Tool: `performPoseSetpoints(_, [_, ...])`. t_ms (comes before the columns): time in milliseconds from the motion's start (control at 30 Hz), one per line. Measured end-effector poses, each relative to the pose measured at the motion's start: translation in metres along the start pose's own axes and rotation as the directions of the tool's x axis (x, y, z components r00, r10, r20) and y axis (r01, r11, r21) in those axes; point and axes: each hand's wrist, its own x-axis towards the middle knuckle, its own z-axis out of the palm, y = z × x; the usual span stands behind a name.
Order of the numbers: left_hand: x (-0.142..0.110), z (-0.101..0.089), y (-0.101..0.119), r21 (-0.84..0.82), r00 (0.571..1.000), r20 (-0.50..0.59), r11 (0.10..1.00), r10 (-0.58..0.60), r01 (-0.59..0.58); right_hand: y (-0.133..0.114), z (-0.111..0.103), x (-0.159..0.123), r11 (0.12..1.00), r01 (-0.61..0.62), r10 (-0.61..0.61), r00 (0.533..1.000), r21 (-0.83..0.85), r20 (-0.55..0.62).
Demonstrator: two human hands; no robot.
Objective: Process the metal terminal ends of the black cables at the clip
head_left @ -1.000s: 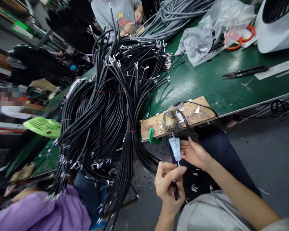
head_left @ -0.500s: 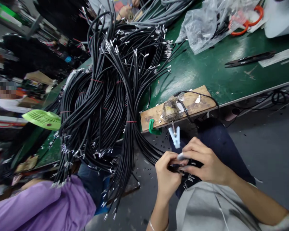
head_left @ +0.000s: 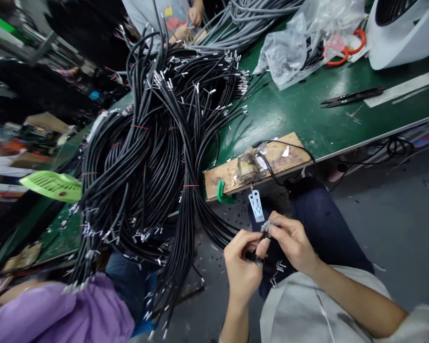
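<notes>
My left hand (head_left: 241,264) is closed around the end of a short black cable (head_left: 252,257), over my lap. My right hand (head_left: 291,240) pinches the cable's stripped silvery tip (head_left: 265,227) between thumb and fingers. Just above my hands a pale blue clip (head_left: 256,206) hangs from a small taped-up device (head_left: 246,167) on a wooden board (head_left: 286,159), which a green clamp (head_left: 223,194) holds to the edge of the green table (head_left: 307,119). A big bundle of black cables (head_left: 153,143) with bare metal ends lies across the table and droops over its edge to my left.
A clear plastic bag (head_left: 300,43), orange-handled scissors (head_left: 343,47), black snips (head_left: 353,96) and a white fan housing (head_left: 403,28) lie on the table. Grey cables (head_left: 250,19) sit at the back. A person in purple (head_left: 57,309) is at lower left; another person's hands (head_left: 186,24) work opposite.
A second ago my right hand was at the blue clip while my left held the cable below it. Both hands then came together on the cable's tip; the clip hangs free.
</notes>
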Motion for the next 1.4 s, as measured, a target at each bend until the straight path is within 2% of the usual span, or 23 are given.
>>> performPoseSetpoints(100, [0.002,-0.002,0.002,0.086,1.000,0.012,0.996,0.021,-0.022,-0.001,-0.006,0.000,0.997,-0.073,0.072,0.997,0.031,0.025])
performPoseSetpoints(233, [0.004,-0.002,0.006,0.150,0.998,0.046,0.987,0.043,-0.049,-0.004,-0.011,-0.002,0.992,-0.043,0.041,0.999,-0.119,-0.018])
performPoseSetpoints(333, [0.005,0.002,0.008,0.182,0.991,0.122,0.980,0.054,-0.076,-0.004,-0.009,-0.002,0.977,-0.032,0.012,0.996,-0.213,-0.091])
performPoseSetpoints(433, [0.004,0.005,0.009,0.212,0.980,0.194,0.973,0.052,-0.094,-0.005,-0.008,0.006,0.967,-0.083,0.055,0.991,-0.241,-0.119])
performPoseSetpoints(533, [0.003,0.005,0.010,0.239,0.983,0.182,0.968,0.038,-0.082,-0.012,-0.015,0.017,0.971,-0.157,0.145,0.986,-0.179,-0.078])
performPoseSetpoints(700, [0.002,0.005,0.008,0.229,0.991,0.133,0.972,0.018,-0.048,-0.021,-0.032,0.023,0.970,-0.214,0.229,0.965,-0.115,0.130])
performPoseSetpoints(800, [0.003,0.006,0.007,0.223,0.995,0.098,0.974,0.002,-0.024,-0.017,-0.033,0.017,0.967,-0.241,0.247,0.966,-0.082,0.073])
performPoseSetpoints(900, [0.005,0.004,0.009,0.210,0.992,0.129,0.978,-0.016,-0.011,-0.009,-0.030,0.013,0.976,-0.215,0.214,0.976,0.020,0.028])
performPoseSetpoints(1100, [0.010,-0.007,0.012,0.069,0.955,0.288,0.996,-0.075,0.057,-0.005,-0.029,0.017,0.995,-0.074,0.056,0.970,0.070,0.235])
performPoseSetpoints(1167, [0.011,-0.008,0.011,0.040,0.950,0.301,0.996,-0.087,0.078,-0.006,-0.029,0.017,0.997,-0.040,0.024,0.968,0.061,0.249])
performPoseSetpoints(1300, [0.011,-0.008,0.009,0.040,0.949,0.290,0.992,-0.122,0.116,-0.008,-0.029,0.017,0.999,-0.046,0.043,0.946,0.001,0.321])
performPoseSetpoints(1400, [0.010,-0.007,0.007,0.043,0.951,0.271,0.989,-0.147,0.140,-0.009,-0.025,0.017,0.996,-0.033,0.053,0.968,-0.086,0.243])
